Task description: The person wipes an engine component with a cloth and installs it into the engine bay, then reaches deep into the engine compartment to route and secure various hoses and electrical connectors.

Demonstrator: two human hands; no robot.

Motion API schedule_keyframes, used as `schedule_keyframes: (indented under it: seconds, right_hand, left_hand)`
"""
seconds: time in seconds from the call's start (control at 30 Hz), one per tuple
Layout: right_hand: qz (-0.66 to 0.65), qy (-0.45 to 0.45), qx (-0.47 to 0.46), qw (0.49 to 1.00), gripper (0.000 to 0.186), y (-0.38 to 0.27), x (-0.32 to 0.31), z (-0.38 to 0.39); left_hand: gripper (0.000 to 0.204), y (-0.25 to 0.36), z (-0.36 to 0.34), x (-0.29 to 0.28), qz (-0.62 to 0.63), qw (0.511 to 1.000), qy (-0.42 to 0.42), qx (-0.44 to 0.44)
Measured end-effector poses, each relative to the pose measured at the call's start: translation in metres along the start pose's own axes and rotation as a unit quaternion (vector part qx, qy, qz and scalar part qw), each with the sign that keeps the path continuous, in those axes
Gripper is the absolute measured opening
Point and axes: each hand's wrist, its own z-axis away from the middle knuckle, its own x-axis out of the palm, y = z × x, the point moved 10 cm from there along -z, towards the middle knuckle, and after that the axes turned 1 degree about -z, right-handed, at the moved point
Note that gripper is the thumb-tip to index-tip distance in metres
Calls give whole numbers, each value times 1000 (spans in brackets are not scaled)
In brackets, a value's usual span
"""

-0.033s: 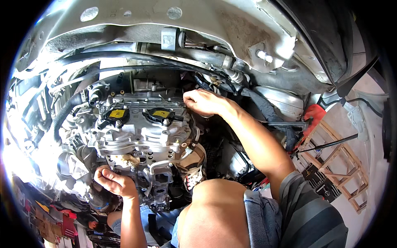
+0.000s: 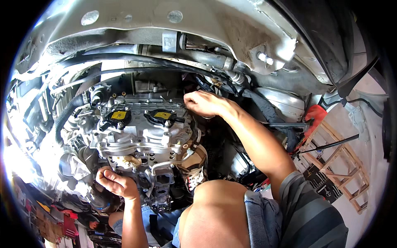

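Note:
A silver engine with two round black caps bearing yellow labels fills the middle of the view. My right hand reaches to its far right corner, fingers curled in against the cover's edge. Whatever those fingers grip is hidden. My left hand is closed in a fist near the engine's front left, below a crumpled pale rag. I cannot make out anything inside that fist. A bent metal pipe runs along the front, right of the rag.
A ribbed black hose curves down the engine's left. Dark cables arch behind it, under the car's body panel. My bare knee rises close in front. A wooden frame and a tool tray are at right on the floor.

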Motion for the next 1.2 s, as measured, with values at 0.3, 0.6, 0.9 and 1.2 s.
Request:
schedule_keyframes:
  seconds: [0.3, 0.6, 0.9, 1.2]
  right_hand:
    - [-40, 6, 79, 996, 35, 1, -4, 3]
    - [-59, 47, 60, 995, 36, 11, 0, 1]
    - [-21, 15, 24, 999, 33, 2, 0, -3]
    - [-67, 59, -14, 996, 31, -2, 0, -2]
  left_hand:
    - [20, -8, 1, -2, 30, 1000, 5, -5]
    - [19, -5, 1, -1, 28, 999, 8, -22]
    - [21, -4, 0, 0, 28, 999, 9, -16]
    - [22, -5, 1, 1, 17, 1000, -11, -2]
